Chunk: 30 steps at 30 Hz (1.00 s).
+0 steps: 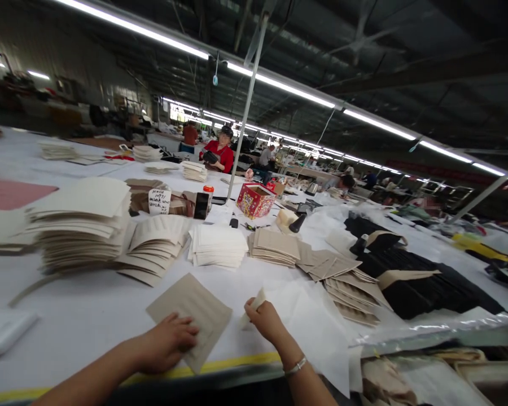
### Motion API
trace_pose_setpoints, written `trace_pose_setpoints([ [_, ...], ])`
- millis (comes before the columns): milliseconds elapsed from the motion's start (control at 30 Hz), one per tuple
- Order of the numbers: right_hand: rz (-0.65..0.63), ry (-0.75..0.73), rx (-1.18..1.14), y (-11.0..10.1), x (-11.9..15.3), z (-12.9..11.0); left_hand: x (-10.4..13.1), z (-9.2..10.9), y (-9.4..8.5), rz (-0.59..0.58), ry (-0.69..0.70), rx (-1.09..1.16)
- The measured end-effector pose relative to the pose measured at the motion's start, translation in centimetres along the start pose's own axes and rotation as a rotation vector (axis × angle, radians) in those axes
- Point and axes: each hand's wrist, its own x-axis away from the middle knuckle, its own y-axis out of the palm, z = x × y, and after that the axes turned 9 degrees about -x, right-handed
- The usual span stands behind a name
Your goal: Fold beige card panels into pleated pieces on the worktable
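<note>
A square beige piece (195, 316) lies turned cornerwise on the white table near its front edge. My left hand (169, 344) rests palm down on the lower left of this piece, fingers lying over it. To its right, my right hand (266, 320) is closed on a thin whitish sheet (259, 298), pinched between thumb and fingers just above the table. Beyond both hands stand a stack of white pieces (218, 246) and a stack of beige pieces (275, 247).
Taller stacks of pale pieces (80, 225) stand at the left. A red box (255, 200), a phone (201, 206) and a metal pole (248, 107) are farther back. Black material (427, 287) and fanned beige pieces (351, 287) lie right. A person in red (223, 157) is across the table.
</note>
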Motion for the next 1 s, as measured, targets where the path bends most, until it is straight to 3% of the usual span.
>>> trace_pose_setpoints([
  [100,0.056,0.004,-0.244,1.9,-0.5,0.9,0.2,-0.8,2.3,0.158,-0.202,-0.061],
  [200,0.077,0.106,-0.351,3.4,-1.3,1.9,-0.3,-1.5,4.7,0.235,-0.350,-0.180],
  [300,0.074,0.202,-0.198,3.4,-2.3,2.6,-0.6,-2.0,5.9,0.251,-0.342,-0.255],
  [433,0.042,0.203,0.208,1.5,-4.1,2.2,-0.4,-2.3,6.1,0.252,-0.290,-0.273],
  [600,0.091,0.137,0.565,0.4,-6.2,0.2,-0.2,-2.3,6.3,0.298,-0.297,-0.244],
  [800,0.051,-0.152,0.355,2.9,-9.8,-2.5,-0.2,-2.4,6.5,0.363,-0.295,-0.182],
  [1000,0.154,-0.260,0.258,3.4,-17.5,-7.9,0.2,-2.8,6.9,0.381,-0.298,-0.145],
])
